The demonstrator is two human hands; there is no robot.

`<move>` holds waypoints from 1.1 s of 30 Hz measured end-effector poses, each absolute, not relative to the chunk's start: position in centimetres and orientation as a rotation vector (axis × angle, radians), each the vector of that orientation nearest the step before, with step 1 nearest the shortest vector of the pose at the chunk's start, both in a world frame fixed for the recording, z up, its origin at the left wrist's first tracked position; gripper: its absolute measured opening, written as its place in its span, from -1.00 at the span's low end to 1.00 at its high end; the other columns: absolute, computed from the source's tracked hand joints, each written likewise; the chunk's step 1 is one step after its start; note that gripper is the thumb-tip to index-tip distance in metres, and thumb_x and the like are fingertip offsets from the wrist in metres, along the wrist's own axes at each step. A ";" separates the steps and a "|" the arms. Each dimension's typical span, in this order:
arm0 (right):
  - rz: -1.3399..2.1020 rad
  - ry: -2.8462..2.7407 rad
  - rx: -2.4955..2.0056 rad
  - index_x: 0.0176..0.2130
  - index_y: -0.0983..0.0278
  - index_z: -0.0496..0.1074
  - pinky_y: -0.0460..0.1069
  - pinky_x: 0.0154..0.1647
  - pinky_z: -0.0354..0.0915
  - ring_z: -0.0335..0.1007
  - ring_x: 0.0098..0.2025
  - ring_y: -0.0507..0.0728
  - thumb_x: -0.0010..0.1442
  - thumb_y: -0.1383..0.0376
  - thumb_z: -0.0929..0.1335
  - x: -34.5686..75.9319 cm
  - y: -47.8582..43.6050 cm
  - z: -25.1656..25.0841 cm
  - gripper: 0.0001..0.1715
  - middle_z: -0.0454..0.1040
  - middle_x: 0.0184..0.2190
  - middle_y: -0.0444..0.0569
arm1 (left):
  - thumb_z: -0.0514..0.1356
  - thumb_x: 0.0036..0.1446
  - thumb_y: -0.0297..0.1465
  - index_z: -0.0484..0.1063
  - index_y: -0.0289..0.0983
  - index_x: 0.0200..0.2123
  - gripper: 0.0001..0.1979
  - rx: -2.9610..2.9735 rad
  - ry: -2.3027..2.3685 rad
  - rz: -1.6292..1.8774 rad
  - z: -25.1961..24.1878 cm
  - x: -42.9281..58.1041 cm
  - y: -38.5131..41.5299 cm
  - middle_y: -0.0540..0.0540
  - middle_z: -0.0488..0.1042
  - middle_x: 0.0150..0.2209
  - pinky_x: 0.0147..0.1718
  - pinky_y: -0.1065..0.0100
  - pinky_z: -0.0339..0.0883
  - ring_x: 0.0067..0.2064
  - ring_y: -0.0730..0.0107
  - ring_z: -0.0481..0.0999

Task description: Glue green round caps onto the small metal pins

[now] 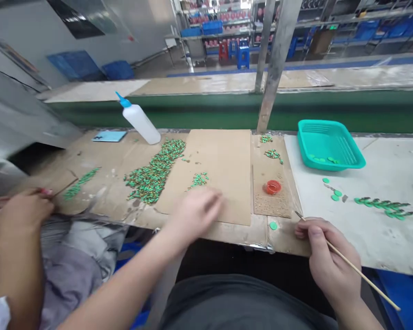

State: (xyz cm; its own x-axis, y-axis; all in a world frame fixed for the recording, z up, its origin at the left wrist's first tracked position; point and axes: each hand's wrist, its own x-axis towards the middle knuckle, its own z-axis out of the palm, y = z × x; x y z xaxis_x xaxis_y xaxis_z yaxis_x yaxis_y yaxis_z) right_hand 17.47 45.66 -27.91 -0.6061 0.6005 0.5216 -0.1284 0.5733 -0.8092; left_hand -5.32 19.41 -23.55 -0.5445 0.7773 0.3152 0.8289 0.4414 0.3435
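A thin stick (365, 277) sits gripped in the fingers of the right hand (332, 263) at the worktop's (241, 234) near edge, tip toward a red cup (273, 187). The left hand (199, 208) blurs above a cardboard sheet's (223, 146) near edge, beside small green pieces (198, 179); whether its fingers hold anything cannot be told. A light, steady grip near the tip should help control. No writing is legible.

Bench (115, 158): cardboard sheet (227, 160), bottle (142, 123), heaped green pieces (153, 172).
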 end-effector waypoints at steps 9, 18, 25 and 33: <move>1.036 -2.028 -0.384 -0.21 0.16 0.71 -0.04 -0.24 0.68 0.76 -0.35 0.13 0.65 0.09 0.46 17.4 45.6 -28.6 -0.63 0.78 -0.29 -0.04 | 0.43 0.56 -0.05 0.65 -0.24 0.14 -0.61 -1.029 -2.967 -0.387 -18.9 -23.1 15.9 -0.20 0.68 0.17 0.33 -0.11 0.64 0.21 0.08 0.69; 1.078 -1.976 -0.327 -0.18 0.14 0.69 -0.07 -0.25 0.65 0.74 -0.32 0.11 0.67 0.20 0.44 17.4 45.2 -28.2 -0.69 0.75 -0.31 -0.08 | 0.32 0.56 -0.02 0.67 -0.23 -0.03 -0.62 -1.043 -2.977 -0.756 -17.8 -17.7 17.5 -0.14 0.75 -0.11 0.00 0.12 0.71 -0.11 0.20 0.74; 1.400 -2.127 -0.154 -0.08 0.13 0.76 0.00 -0.04 0.67 0.83 -0.14 0.15 0.59 0.27 0.46 15.7 41.2 -22.7 -0.80 0.85 -0.17 -0.05 | 0.38 0.36 -0.01 0.79 -0.08 -0.21 -0.70 -1.263 -2.809 -1.305 -16.1 -4.2 19.3 -0.03 0.77 -0.28 -0.31 0.39 0.60 -0.30 0.27 0.73; 2.112 -1.950 -0.450 -0.24 0.21 0.70 -0.05 -0.36 0.39 0.50 -0.37 0.08 0.39 0.10 0.56 13.8 38.9 -20.0 -0.76 0.64 -0.41 -0.09 | 0.39 0.34 -0.27 0.83 0.03 -0.25 -0.84 -1.470 -2.528 -1.470 -15.3 0.5 21.8 0.10 0.69 -0.40 -0.38 0.60 0.48 -0.42 0.48 0.64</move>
State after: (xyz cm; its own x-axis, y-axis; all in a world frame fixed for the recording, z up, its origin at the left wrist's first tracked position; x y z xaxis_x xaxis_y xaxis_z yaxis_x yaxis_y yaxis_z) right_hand 13.80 38.88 -19.98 -0.9262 0.3710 -0.0676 0.0378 -0.0870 -0.9955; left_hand 0.47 21.78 -15.35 -0.5898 0.7495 0.3006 0.6319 0.1966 0.7497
